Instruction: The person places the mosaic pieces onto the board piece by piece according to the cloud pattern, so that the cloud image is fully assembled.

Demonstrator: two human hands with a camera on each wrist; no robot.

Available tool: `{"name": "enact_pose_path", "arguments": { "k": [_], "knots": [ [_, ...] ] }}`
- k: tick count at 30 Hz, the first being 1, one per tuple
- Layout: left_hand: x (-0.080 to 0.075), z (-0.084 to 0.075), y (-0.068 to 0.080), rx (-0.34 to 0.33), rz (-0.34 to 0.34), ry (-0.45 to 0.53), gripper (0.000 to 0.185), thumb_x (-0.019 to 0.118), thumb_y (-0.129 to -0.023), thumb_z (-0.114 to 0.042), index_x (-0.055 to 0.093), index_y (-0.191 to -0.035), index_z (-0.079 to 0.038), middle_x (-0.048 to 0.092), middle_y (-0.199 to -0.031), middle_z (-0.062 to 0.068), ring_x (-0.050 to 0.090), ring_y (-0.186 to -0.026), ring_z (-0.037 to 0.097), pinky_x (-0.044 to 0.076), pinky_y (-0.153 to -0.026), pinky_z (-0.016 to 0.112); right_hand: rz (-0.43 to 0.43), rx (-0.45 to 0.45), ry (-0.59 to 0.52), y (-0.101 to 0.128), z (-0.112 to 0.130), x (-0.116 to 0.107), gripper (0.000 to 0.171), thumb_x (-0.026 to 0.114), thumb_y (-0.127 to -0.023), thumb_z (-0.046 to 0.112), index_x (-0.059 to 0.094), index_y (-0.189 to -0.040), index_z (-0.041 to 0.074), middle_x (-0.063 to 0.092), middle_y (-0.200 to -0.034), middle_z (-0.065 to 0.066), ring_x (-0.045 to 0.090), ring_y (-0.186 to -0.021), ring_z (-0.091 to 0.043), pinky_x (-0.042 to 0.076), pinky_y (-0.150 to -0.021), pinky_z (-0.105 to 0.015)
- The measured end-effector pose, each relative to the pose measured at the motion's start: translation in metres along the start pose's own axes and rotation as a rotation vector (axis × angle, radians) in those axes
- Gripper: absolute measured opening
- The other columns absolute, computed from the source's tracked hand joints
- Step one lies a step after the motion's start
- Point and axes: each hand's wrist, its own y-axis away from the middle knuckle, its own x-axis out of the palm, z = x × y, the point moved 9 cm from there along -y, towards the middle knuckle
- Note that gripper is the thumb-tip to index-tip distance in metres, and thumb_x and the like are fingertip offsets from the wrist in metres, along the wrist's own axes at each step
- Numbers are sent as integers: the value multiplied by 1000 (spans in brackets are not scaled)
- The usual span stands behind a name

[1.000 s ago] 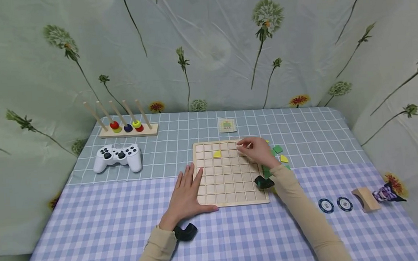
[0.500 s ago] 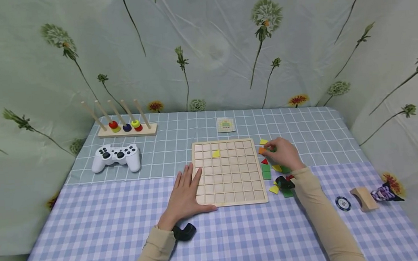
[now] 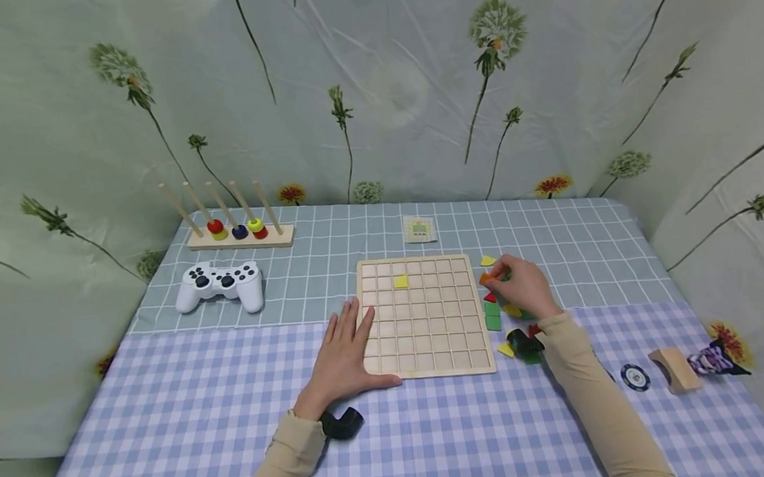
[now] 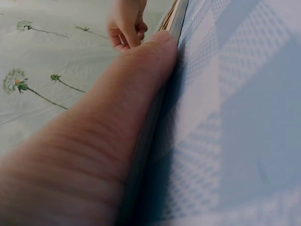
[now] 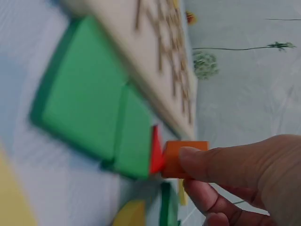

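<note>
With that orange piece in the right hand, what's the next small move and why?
Probably carry the small orange square tile left over the wooden grid board: the right hand pinches it beside the board, the left hand steadies the board, and nearly all cells are bare.

Even soft light; wrist views blurred close-up.

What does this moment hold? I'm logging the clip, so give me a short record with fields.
left hand: flat on the table, fingers on the board's left edge
right hand: pinches an orange tile
board: one yellow tile in a cell
loose tiles: green, yellow, red, right of the board
far left: controller, peg stand
</note>
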Motion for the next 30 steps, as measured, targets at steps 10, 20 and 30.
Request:
{"name": "enact_pose_path", "arguments": {
  "k": [10, 20, 30],
  "knots": [
    [1, 0, -1, 5, -2, -4, 124, 59, -62, -83, 20, -152, -7, 5, -156, 19, 0, -143, 30, 2, -114, 45, -18, -71, -259, -8, 35, 13, 16, 75, -83, 16, 65, -87, 4, 63, -81, -7, 49, -60, -19, 41, -52, -30],
    [-1, 1, -1, -3, -1, -9, 124, 60, -62, -82, 21, -152, -7, 6, -156, 20, 2, -143, 31, 2, -114, 45, 75, -91, -292, -26, 79, 58, 13, 75, -83, 17, 67, -86, 7, 63, -79, -3, 52, -65, -18, 42, -58, -29],
    [0, 0, -2, 1, -11, 2, 124, 57, -62, -85, 21, -152, -6, 7, -156, 20, 4, -143, 32, 2, -114, 45, 115, -104, -218, -34, 90, 74, 11, 72, -86, 17, 68, -91, 8, 63, -80, -2, 56, -72, -17, 45, -66, -32]
  ]
}}
